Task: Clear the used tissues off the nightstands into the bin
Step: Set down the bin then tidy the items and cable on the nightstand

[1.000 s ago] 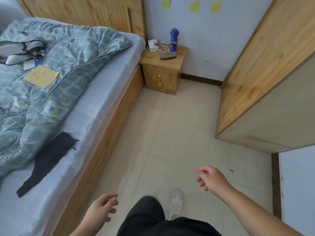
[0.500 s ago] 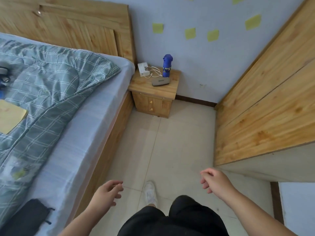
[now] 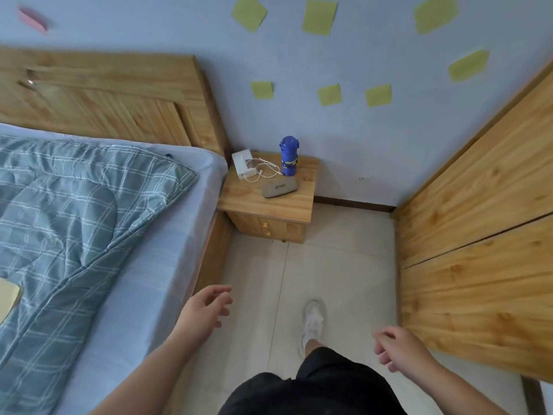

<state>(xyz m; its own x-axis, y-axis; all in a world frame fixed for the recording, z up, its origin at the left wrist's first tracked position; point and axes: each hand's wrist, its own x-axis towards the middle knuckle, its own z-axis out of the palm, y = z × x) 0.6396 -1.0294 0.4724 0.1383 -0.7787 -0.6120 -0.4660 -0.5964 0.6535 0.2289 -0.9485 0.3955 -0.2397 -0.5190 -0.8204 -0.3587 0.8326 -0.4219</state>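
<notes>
Our left hand and right hand hang loosely curled over the floor, both empty. Well ahead of them the nightstand carries a tissue box, charging cable, blue bottle and grey case, but we spot no used tissue and no bin. Risk: we pull clean tissues from the box by mistake, or snag the cable and tip the bottle.

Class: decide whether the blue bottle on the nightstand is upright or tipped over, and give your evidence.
Upright. The blue bottle stands on its base at the back of the nightstand, cap uppermost.
</notes>
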